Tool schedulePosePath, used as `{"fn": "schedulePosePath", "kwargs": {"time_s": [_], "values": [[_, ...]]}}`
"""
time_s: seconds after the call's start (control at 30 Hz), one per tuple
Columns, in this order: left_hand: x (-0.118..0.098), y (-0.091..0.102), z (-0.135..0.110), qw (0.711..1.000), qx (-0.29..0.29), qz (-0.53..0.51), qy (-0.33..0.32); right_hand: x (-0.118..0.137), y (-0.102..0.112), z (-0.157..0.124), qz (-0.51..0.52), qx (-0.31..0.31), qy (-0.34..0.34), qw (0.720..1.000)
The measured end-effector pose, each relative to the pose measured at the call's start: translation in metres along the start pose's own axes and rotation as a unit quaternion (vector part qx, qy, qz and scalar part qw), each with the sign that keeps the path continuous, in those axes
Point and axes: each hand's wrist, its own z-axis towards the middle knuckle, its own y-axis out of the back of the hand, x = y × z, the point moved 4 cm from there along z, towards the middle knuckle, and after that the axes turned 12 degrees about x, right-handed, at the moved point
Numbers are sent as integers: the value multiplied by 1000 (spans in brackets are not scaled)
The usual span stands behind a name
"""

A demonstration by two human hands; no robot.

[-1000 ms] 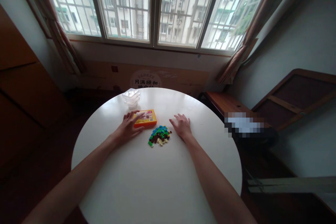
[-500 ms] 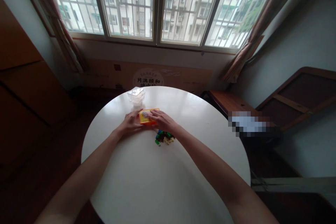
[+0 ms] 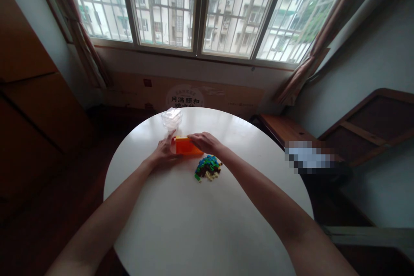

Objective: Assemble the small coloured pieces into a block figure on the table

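Observation:
An orange plastic box (image 3: 188,146) stands on the white round table, its orange side facing me. Around its left end my left hand (image 3: 162,148) is curved, one finger raised along the edge and another low by the base. My right hand (image 3: 206,141) grips the top edge at the right, fingers bent over it. Just in front of the box lies a pile of small toy bricks (image 3: 208,166), blue, green, dark brown and cream. Stacked clear plastic containers (image 3: 172,118) sit behind my left hand.
The round white table (image 3: 181,220) has its far edge near the wall below a barred window. To the right stands a wooden bench (image 3: 281,127) with a blurred-out item on it. A brown cabinet (image 3: 32,112) is at the left.
The box has tipped so that its yellow printed top no longer faces me and the orange side does. My right hand has moved from lying on top to its upper edge, uncovering the brick pile.

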Motion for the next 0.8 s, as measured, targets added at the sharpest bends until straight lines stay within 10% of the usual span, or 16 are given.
{"fn": "schedulePosePath", "kwargs": {"time_s": [0.37,0.5,0.8], "values": [[-14,-2,-1,993,11,58,-106,-55,16,14,64,-131,-253,957],[-14,-3,1,991,0,37,-127,-83,-9,12,155,-70,-358,918],[-31,-7,2,991,-5,112,-76,-79,-19,31,186,-30,-359,914]]}}
